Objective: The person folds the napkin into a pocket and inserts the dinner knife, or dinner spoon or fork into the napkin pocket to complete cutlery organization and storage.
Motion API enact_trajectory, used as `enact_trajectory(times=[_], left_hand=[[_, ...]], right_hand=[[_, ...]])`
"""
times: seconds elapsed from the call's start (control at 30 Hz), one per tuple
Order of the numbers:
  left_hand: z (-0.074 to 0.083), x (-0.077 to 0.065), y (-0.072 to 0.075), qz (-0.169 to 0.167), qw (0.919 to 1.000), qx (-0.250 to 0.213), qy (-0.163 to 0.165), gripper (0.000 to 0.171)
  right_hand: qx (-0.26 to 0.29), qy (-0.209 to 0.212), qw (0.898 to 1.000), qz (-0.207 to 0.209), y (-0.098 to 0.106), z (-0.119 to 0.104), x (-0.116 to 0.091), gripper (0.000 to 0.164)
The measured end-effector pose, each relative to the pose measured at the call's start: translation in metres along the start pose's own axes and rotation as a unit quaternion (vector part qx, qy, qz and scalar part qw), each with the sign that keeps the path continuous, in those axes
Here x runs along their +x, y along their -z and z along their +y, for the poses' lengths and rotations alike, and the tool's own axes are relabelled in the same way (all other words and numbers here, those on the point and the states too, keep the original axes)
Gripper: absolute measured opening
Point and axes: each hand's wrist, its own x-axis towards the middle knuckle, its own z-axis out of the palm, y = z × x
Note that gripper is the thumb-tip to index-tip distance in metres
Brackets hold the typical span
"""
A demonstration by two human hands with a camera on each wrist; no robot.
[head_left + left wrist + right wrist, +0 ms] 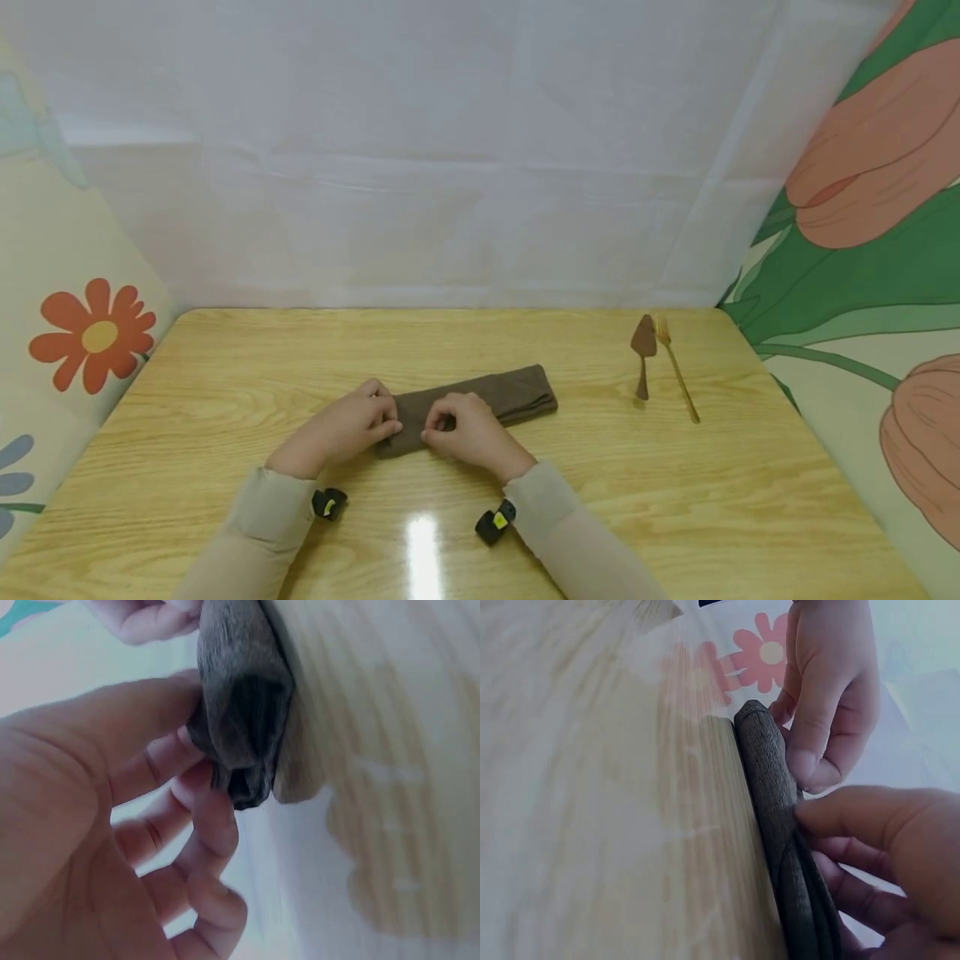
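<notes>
A brown cloth (517, 393), folded into a long flat strip, lies slantwise on the table in front of me. At its left end my left hand (347, 429) pinches the edge between thumb and fingers. In the left wrist view the layered, open end of the cloth (244, 697) shows beside those fingertips. My right hand (474, 435) is a little further along the strip, thumb and index finger pinching its near edge. The right wrist view has both hands close together along the same side of the cloth (769, 780).
At the right of the wooden table (225, 367) lie a brown cake server (643, 337) and a gold fork (678, 371), side by side. A white sheet (450, 167) hangs along the back edge. Flower-patterned walls (885, 292) stand on both sides.
</notes>
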Motion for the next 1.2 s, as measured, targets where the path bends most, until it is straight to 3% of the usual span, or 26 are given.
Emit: enact_trajectory(times=[0.23,0.43,0.6,0.7,0.77,0.87,1.0,1.2], left_hand=[[0.003,0.0,-0.005,0.049,0.997,0.055,-0.022,0.023],[0.005,0.002,-0.005,0.036,0.9991,0.021,-0.004,0.024],[0.006,0.002,-0.006,0.059,0.998,0.021,-0.001,0.026],[0.008,0.003,-0.006,0.074,0.9967,0.033,0.001,0.025],[0.009,0.004,-0.007,0.079,0.9961,0.039,0.002,0.023],[0.01,0.005,-0.006,0.087,0.9953,0.042,-0.002,0.019],[0.008,0.003,-0.006,0.108,0.9928,0.046,-0.024,0.02],[0.002,0.0,-0.008,0.126,0.9878,0.062,-0.068,0.028]], right_hand=[[-0.012,-0.037,0.999,0.011,-0.004,-0.003,0.004,0.018],[-0.012,-0.031,0.999,0.016,-0.005,-0.003,0.004,0.018],[0.073,-0.011,0.997,-0.032,0.007,0.008,0.0,0.003],[0.136,-0.016,0.989,-0.054,0.023,0.017,-0.006,0.009],[0.14,-0.016,0.989,-0.048,0.035,0.022,-0.012,0.013],[0.085,-0.014,0.996,-0.018,0.052,0.026,-0.022,0.016],[-0.037,-0.009,0.999,0.024,0.073,0.028,-0.038,0.019],[-0.214,-0.008,0.976,0.032,0.095,0.035,-0.058,0.019]])
